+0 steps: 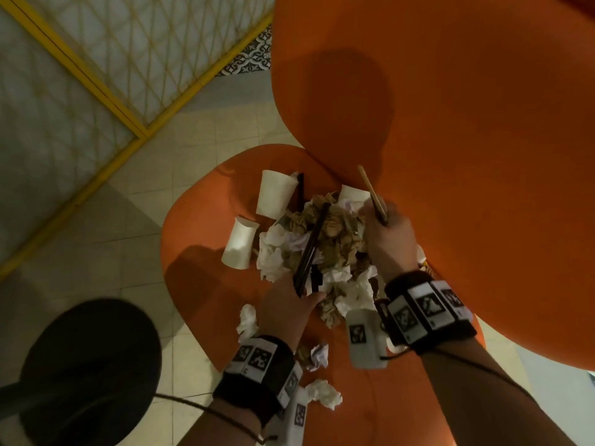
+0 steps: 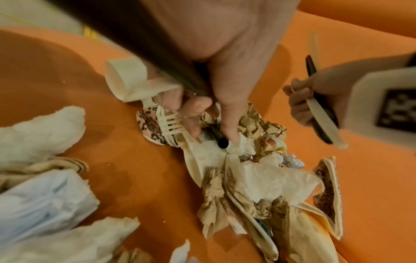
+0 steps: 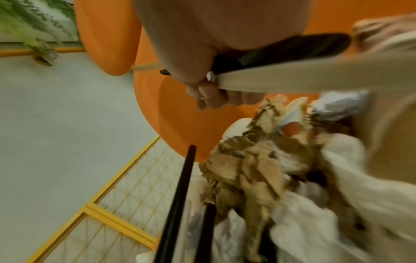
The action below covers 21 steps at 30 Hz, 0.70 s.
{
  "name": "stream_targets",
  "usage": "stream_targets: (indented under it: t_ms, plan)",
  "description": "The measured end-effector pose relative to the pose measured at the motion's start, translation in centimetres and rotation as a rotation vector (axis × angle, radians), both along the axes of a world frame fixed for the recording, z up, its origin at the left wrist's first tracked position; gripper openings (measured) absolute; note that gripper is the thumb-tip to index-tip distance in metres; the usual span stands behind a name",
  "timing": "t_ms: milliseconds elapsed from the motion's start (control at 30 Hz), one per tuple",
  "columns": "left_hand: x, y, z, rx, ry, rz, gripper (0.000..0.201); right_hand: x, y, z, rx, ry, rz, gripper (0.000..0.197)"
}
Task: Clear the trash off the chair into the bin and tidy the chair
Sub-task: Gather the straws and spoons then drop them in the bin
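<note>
**Two hands in the trash pile on the orange chair**

We see an orange chair with a big pile of crumpled paper in the middle of its seat. The pile is brown and white paper mixed up.

Our left hand is at the near side of the pile. Its fingers are curled round a long black stick that lies across the pile. A white plastic fork lies just beside these fingers.

Our right hand is at the far side of the pile, near the chair back. Its fingers are curled tight round a pale flat stick and a dark stick together.

Two white paper cups lie on their sides near the left edge of the seat. Small white paper balls lie near the front edge.

A round black bin stands on the floor, off the left front corner of the chair.
</note>
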<state>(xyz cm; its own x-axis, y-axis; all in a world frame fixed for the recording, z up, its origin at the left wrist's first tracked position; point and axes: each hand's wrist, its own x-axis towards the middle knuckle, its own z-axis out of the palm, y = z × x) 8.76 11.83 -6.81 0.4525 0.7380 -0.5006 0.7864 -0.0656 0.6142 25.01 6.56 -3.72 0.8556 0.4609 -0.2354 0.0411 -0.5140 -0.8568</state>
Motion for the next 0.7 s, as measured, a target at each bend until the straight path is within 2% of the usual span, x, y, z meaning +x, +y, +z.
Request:
stream_targets:
  t_ms: [67,200,300,400,533,700]
  plan:
    - [-0.1,-0.1,0.2,0.018,-0.007,-0.028,0.030,1.2,2.2,0.3,-0.069,-0.054,0.059,0.024]
    - [-0.9,0.6,0.7,-0.016,-0.099,0.033,0.028,2.1,6.8,-0.7,-0.261,0.028,0.239,0.029]
    - [-2.5,1.1,1.2,-0.088,-0.165,0.101,0.026,1.8,10.0,-1.3,-0.413,-0.070,0.378,0.024]
    - [-4.4,1.8,2.2,-0.129,-0.204,0.185,0.033,1.7,12.5,-2.0,-0.512,-0.155,0.430,0.022]
    - [-6.0,3.3,2.9,-0.092,-0.192,0.295,0.039,1.2,13.9,-3.1,-0.630,-0.214,0.495,0.033]
    - [-7.0,4.4,2.6,-0.040,-0.222,0.304,0.041,0.7,13.9,-3.9,-0.738,-0.201,0.478,0.029]
